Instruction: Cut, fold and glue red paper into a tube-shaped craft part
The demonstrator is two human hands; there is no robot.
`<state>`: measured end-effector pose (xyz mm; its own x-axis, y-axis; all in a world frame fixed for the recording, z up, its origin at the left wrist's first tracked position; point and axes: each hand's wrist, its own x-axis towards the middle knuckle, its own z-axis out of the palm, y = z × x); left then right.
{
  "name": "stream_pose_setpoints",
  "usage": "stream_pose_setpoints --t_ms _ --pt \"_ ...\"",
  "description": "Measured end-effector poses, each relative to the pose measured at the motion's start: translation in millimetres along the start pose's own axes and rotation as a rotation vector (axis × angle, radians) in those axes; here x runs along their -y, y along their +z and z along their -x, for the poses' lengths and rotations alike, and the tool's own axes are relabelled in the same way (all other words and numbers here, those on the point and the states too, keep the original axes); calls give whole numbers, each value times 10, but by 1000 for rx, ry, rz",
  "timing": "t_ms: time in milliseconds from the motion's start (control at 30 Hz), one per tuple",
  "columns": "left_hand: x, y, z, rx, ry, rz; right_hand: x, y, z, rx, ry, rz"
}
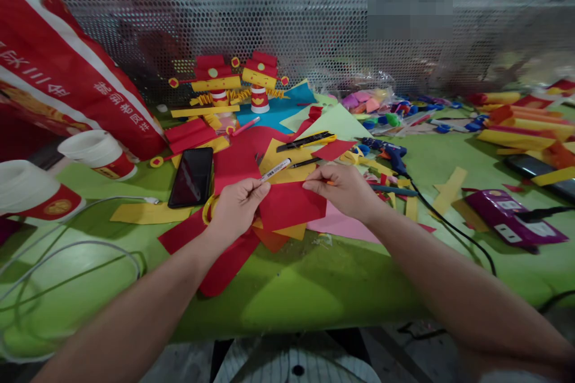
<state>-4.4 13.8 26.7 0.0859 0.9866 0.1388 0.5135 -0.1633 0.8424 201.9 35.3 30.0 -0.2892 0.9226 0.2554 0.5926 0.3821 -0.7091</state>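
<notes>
Between my two hands a rectangle of red paper [294, 206] is held up by its upper corners. My left hand [238, 206] pinches its left end, thumb on top. The right end is pinched by my right hand [341, 188]. A white marker [276, 170] lies just beyond my left fingers, and yellow scissor handles [209, 209] show partly behind that hand. Under and around the held piece lie red, yellow, orange and pink sheets. A yellow and black utility knife [308, 141] rests on yellow paper farther back.
A black phone [192, 176] and paper cups [99, 152] stand to the left, near a white cable. Two paper figures [258, 87] stand at the back. On the right are a blue glue gun [389, 152], its black cord, and a purple power strip [512, 218].
</notes>
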Motion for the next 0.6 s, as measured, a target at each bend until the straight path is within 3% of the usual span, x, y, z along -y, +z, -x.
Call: stream_pose_setpoints --t_ms 333,600 --pt "131 73 -30 67 -192 320 21 1 21 -7 -21 62" --pt "79 34 -59 88 -49 115 50 28 44 90 7 17"
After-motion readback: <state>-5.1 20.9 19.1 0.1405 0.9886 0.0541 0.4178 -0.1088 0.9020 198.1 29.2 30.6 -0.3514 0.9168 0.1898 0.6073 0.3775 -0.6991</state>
